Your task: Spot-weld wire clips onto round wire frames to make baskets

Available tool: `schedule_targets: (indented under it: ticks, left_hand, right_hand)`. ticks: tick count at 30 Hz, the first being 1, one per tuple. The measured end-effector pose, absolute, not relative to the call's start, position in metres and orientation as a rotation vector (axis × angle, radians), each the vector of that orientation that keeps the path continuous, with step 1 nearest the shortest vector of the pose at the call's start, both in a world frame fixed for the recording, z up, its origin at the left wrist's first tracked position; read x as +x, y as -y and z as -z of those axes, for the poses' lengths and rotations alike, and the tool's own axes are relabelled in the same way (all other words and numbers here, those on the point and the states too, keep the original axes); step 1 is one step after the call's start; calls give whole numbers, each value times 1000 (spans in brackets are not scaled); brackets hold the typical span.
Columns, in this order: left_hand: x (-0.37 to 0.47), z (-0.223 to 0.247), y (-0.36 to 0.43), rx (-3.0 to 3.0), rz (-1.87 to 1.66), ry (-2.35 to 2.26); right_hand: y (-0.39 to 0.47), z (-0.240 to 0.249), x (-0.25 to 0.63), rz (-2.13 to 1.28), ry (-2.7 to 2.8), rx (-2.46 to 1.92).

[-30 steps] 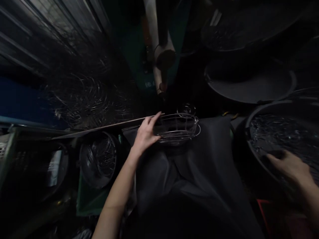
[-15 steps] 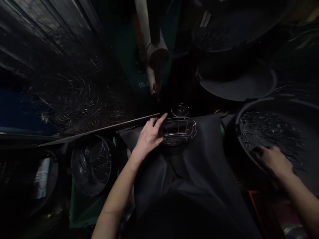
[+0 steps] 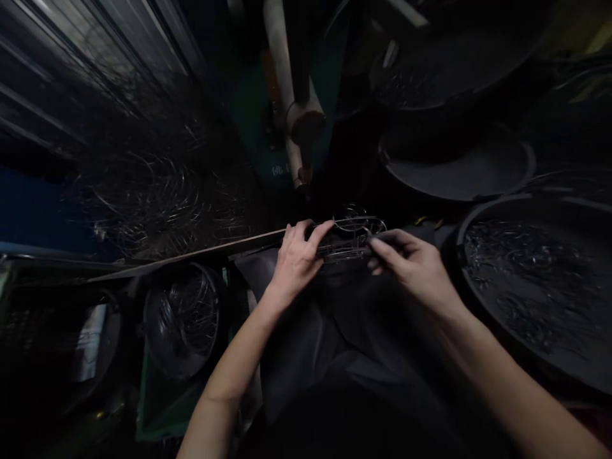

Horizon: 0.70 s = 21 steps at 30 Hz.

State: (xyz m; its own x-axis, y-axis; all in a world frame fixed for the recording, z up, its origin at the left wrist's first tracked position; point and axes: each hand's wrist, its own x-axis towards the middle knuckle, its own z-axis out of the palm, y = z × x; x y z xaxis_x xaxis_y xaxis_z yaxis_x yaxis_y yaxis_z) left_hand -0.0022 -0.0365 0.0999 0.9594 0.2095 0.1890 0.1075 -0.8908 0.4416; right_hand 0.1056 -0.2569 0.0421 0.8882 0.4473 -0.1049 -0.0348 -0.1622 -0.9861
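Observation:
A round wire basket (image 3: pixel 344 250) sits in front of me at the edge of my dark apron. My left hand (image 3: pixel 299 255) grips its left side, the thumb below and the fingers over the upper wire. At its right side is my right hand (image 3: pixel 406 258), with thumb and fingers pinched together. Whatever lies in that pinch is too dark and small to make out. Just behind the basket shows a small wire ring (image 3: pixel 351 213), partly overlapped by the basket's rim. Above it a metal machine arm (image 3: pixel 299 159) points down.
At right stands a large dark tub (image 3: pixel 478 306) of small wire pieces, with another basin (image 3: pixel 454 178) behind it. Left are a bucket (image 3: pixel 153 344) of wire parts, a green crate (image 3: pixel 162 414) and a heap of bent wire (image 3: pixel 157 197). A thin board edge (image 3: pixel 224 245) runs leftward from the basket.
My right hand has come from the tub at right to the basket's right side. My left hand stays on the basket, which is tilted differently. The view has shifted slightly.

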Motion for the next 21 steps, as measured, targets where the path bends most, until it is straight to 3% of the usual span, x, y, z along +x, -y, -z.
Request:
schedule_targets:
  ticks: [7, 21]
  left_hand:
    - [-2, -89, 40, 2766, -512, -250]
    - [15, -65, 24, 2747, -705, -281]
  right_hand:
    - [172, -84, 97, -488, 297, -1528]
    - [152, -62, 99, -86, 565, -1760]
